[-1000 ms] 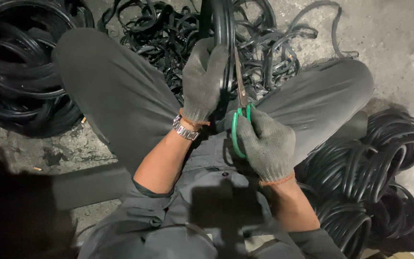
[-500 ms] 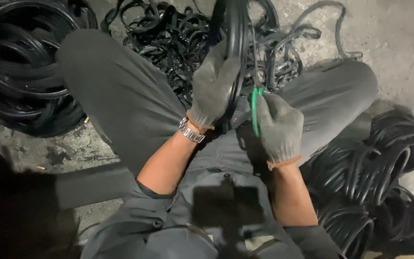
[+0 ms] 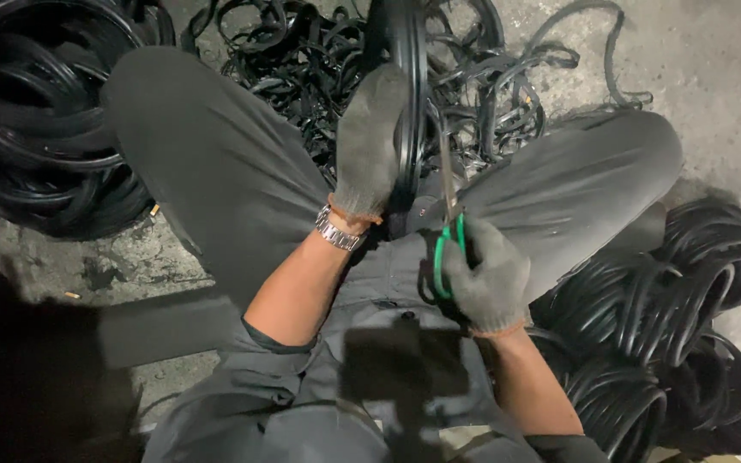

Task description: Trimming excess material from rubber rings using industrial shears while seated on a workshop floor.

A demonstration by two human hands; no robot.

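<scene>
A black rubber ring [image 3: 405, 86] is held upright between the knees, gripped by the left hand [image 3: 369, 141], whose gloved fingers are wrapped flat around its rim. Green-handled scissors [image 3: 448, 219] are held in the right hand [image 3: 486, 279], the fingers closed through the loops and the thin metal blades pointed up along the ring's edge; whether the blades are parted cannot be told.

The blades lie just beside the left hand, so a slip on the smooth rubber could drive them into the knitted glove, which looks thin and soft. The ring could also twist in the grip if it is squeezed unevenly.

Stacks of glossy, ribbed black rings [image 3: 45, 111] are piled on the rough concrete floor [image 3: 713, 77] at both sides, and a tangle of narrow, limp rubber strips [image 3: 302, 60] lies ahead. A metal-link wristwatch [image 3: 338, 230] is worn on the left wrist.
</scene>
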